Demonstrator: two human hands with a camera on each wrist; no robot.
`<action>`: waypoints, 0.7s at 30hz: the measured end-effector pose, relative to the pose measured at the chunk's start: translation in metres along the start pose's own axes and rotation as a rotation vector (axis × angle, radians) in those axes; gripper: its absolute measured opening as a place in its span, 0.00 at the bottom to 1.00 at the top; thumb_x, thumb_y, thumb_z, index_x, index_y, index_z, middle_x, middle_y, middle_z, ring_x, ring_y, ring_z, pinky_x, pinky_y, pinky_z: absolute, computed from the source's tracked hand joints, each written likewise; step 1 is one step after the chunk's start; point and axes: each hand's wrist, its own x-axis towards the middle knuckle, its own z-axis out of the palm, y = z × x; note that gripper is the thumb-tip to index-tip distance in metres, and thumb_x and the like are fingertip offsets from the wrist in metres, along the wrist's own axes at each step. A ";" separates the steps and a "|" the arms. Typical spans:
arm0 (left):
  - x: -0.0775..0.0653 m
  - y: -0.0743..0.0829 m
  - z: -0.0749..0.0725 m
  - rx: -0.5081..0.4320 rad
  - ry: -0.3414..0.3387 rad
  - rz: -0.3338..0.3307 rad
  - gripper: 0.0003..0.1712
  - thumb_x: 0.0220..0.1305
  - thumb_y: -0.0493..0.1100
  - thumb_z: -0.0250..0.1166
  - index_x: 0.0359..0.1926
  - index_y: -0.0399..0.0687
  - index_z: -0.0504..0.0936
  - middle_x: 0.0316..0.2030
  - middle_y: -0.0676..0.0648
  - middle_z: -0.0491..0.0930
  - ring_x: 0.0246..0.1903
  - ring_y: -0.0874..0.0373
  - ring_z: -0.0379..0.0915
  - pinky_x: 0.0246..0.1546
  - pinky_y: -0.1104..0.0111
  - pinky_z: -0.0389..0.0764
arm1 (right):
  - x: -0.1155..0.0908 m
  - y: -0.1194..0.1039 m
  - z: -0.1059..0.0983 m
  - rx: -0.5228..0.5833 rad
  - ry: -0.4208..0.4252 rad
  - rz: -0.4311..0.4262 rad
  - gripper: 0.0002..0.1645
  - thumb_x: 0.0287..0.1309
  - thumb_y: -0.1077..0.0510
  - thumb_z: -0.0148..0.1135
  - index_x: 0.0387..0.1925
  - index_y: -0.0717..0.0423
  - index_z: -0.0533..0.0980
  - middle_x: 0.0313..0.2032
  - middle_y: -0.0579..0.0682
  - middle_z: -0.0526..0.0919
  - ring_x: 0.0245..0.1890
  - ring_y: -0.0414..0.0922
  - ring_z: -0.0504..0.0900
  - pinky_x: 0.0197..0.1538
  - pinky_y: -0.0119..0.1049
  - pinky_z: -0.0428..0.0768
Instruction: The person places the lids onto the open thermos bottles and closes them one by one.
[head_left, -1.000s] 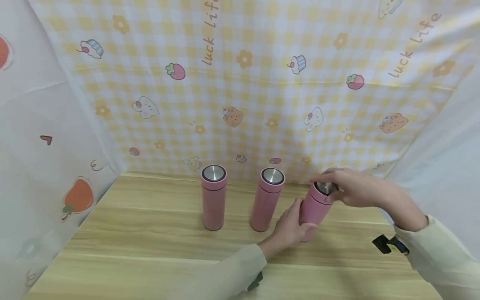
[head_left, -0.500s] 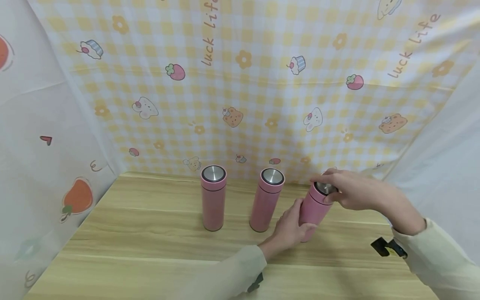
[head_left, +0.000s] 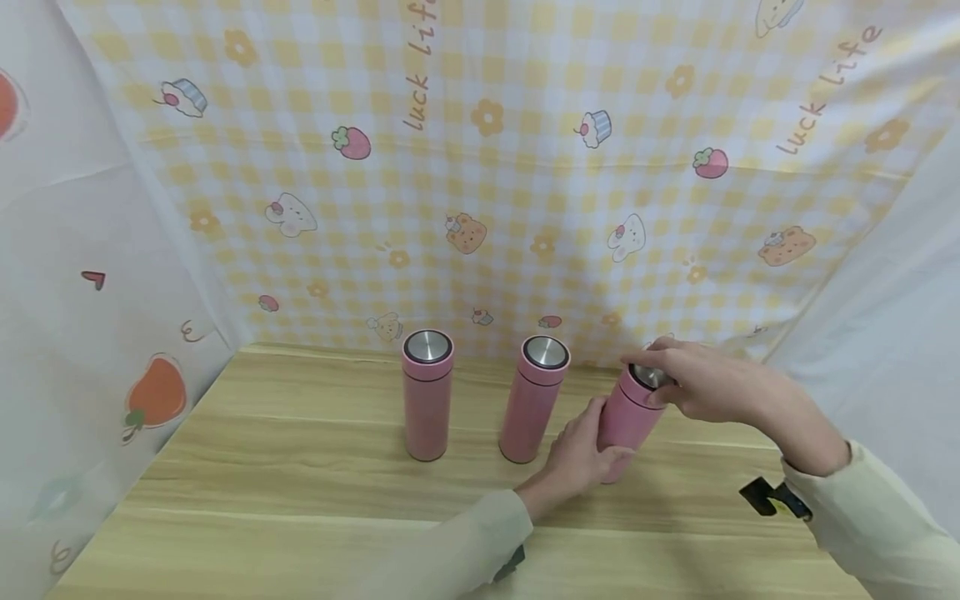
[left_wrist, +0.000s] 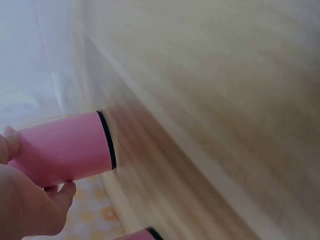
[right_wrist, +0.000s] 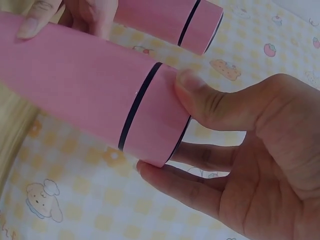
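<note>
On the right of the head view stands a pink thermos flask (head_left: 627, 421) with a steel-topped lid (head_left: 647, 379). My left hand (head_left: 576, 454) grips its body low down, thumb on the near side. From above, my right hand (head_left: 701, 379) pinches the lid's rim between thumb and fingers. The right wrist view shows the thumb on one side of the pink lid (right_wrist: 161, 112) and fingertips on the other, with a dark ring between lid and body. In the left wrist view the flask's black-edged base (left_wrist: 107, 140) meets the wooden surface.
Two matching pink flasks stand upright to the left, one in the middle (head_left: 528, 408) and one farther left (head_left: 427, 404). They rest on a wood-grain table (head_left: 300, 475). A yellow checked cloth (head_left: 360, 208) hangs close behind, with white cloth at both sides.
My right wrist and forearm have shifted slightly down and left while the fingers stay on the lid. The left hand and the flasks look unmoved.
</note>
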 end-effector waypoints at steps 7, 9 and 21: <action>0.001 0.002 -0.005 0.002 -0.038 -0.004 0.39 0.66 0.51 0.72 0.72 0.60 0.62 0.56 0.59 0.75 0.51 0.67 0.74 0.48 0.63 0.81 | 0.001 0.000 -0.001 -0.008 0.018 -0.002 0.31 0.58 0.72 0.70 0.64 0.65 0.75 0.51 0.61 0.79 0.28 0.37 0.74 0.25 0.30 0.76; 0.001 0.004 -0.007 -0.012 -0.061 0.011 0.40 0.67 0.50 0.71 0.73 0.58 0.60 0.56 0.58 0.74 0.52 0.66 0.73 0.50 0.63 0.80 | 0.001 0.000 -0.001 -0.015 0.028 -0.007 0.31 0.58 0.71 0.70 0.64 0.64 0.75 0.51 0.60 0.79 0.29 0.37 0.75 0.27 0.30 0.77; -0.060 0.023 -0.046 0.080 -0.192 0.083 0.40 0.75 0.63 0.52 0.79 0.52 0.56 0.71 0.54 0.66 0.67 0.60 0.63 0.63 0.57 0.73 | -0.036 0.015 0.002 -0.080 0.135 -0.011 0.45 0.62 0.49 0.73 0.75 0.55 0.63 0.66 0.75 0.67 0.59 0.71 0.74 0.54 0.66 0.78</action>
